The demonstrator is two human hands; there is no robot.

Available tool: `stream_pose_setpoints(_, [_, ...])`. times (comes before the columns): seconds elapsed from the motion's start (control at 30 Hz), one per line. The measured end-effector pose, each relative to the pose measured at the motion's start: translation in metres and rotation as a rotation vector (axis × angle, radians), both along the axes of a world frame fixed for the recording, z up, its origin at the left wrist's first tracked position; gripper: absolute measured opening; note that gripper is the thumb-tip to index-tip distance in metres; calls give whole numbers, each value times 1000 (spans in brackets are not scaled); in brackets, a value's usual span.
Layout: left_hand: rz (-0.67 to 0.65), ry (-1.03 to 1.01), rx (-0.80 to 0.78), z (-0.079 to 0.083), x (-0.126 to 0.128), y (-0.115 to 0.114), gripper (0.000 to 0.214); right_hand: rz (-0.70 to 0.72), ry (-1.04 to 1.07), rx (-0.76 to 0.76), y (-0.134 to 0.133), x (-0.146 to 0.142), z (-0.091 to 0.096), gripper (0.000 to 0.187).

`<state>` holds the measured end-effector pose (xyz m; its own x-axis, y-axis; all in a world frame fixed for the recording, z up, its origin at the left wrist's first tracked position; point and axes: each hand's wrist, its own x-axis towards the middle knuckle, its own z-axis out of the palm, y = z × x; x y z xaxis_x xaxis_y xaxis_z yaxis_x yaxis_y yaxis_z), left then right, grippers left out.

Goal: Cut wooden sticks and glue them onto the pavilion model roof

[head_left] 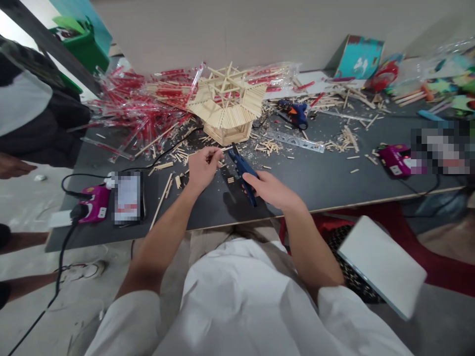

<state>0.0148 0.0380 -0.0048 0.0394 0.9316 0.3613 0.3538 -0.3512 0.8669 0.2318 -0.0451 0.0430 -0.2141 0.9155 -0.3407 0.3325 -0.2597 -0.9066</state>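
Between the thumb and fingers of my left hand (pixel 203 167) is a short thin wooden stick (pixel 225 148). My right hand (pixel 270 189) is wrapped around the dark blue handles of a cutting tool that looks like pliers (pixel 241 165). The tool's jaws are at the free end of the stick; whether they touch it I cannot tell. Just beyond both hands stands a small pavilion-like model (pixel 226 111) built of wooden sticks, with a wide sloping roof. A few cut stick pieces (pixel 230 180) lie on the dark table (pixel 289 183) between my hands.
Red-and-clear plastic wrappers (pixel 137 106) heap at the back left. A blue glue gun (pixel 297 113) and a clear ruler (pixel 295 142) lie right of the model. A phone (pixel 128 199) and a purple power strip (pixel 94 203) sit at the left. A person (pixel 33 104) stands at the far left.
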Motion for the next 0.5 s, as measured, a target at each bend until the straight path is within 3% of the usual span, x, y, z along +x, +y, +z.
stream_pose_setpoints(0.5, [-45, 18, 34, 1, 2, -1, 25, 79, -215, 143, 3, -21, 16, 43])
